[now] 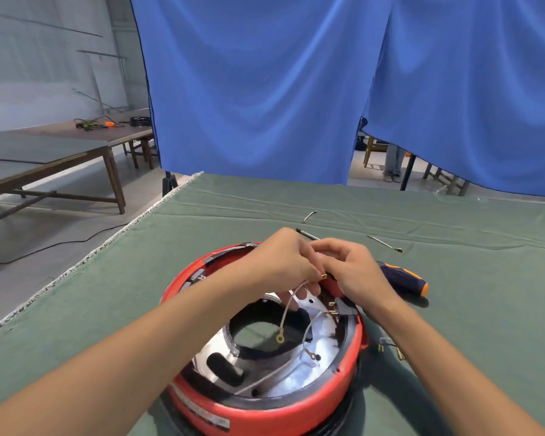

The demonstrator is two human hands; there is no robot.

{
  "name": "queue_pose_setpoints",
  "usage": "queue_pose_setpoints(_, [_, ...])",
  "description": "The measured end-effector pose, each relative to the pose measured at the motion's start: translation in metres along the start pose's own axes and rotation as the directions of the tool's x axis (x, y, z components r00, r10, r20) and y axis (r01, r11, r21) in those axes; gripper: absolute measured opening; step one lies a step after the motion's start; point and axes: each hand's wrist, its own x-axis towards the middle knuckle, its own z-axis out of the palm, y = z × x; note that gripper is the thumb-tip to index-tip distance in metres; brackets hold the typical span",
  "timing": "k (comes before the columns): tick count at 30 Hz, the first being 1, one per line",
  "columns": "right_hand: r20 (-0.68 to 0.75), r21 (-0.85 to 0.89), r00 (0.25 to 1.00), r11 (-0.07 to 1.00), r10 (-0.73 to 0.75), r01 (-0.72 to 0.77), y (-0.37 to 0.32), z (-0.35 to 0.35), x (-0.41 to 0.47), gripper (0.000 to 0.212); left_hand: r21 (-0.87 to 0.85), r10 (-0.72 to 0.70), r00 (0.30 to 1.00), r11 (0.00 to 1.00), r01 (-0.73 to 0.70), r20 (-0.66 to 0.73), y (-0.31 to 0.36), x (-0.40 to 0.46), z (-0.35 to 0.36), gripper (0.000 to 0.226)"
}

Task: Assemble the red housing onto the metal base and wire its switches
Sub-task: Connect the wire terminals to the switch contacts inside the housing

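Wiring is the step in hand: the round red plastic housing (266, 407) is seated over the shiny ring-shaped metal base (299, 377) on the green cloth-covered table (233, 202), near its front edge. A thin pale sleeved wire (286, 305) with a brass ring terminal hanging free over the base's central opening is pinched at its upper brass connector by the left hand (283, 262), while the right hand (348, 272) is curled over the housing's far rim beside it, fingertips meeting at the connector; what exactly is gripped there cannot be told. The connector is best pushed straight onto its switch tab, with the rim steadied and the sleeve not bent sharply. A second wire (309, 333) is already attached nearby. A dark screwdriver with an orange-tipped handle (405, 278) and two loose short wires (384, 243) lie beyond.
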Motion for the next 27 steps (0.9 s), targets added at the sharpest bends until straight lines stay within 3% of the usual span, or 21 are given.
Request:
queue_pose_setpoints(8, [0.016, -0.006, 1.000, 1.000, -0.014, 0.014, -0.011, 0.004, 0.000, 0.014, -0.208, -0.003, 0.997, 0.978, -0.013, -0.075, -0.016, -0.017, -0.010, 0.011])
queue_pose_setpoints(13, [0.132, -0.043, 0.991, 0.999, -0.011, 0.017, -0.027, -0.009, 0.000, 0.029, -0.368, 0.014, 0.989, 0.928, -0.068, -0.146, -0.016, -0.023, -0.021, 0.009])
queue_pose_setpoints(18, [0.214, -0.094, 0.976, 0.994, -0.038, 0.059, -0.031, -0.012, -0.003, 0.021, -0.402, -0.025, 0.987, 0.915, -0.042, -0.161, -0.018, -0.022, -0.023, 0.009])
queue_pose_setpoints(23, [0.160, -0.046, 0.973, 0.984, -0.165, 0.174, -0.034, -0.007, -0.007, 0.018, -0.447, -0.086, 0.991, 0.894, 0.029, -0.108, -0.020, -0.022, -0.026, 0.009])
queue_pose_setpoints(27, [0.147, -0.081, 0.963, 0.968, -0.224, 0.238, -0.035, -0.006, -0.007, 0.011, -0.503, -0.161, 0.987, 0.852, 0.148, 0.018, -0.020, -0.020, -0.032, 0.011])
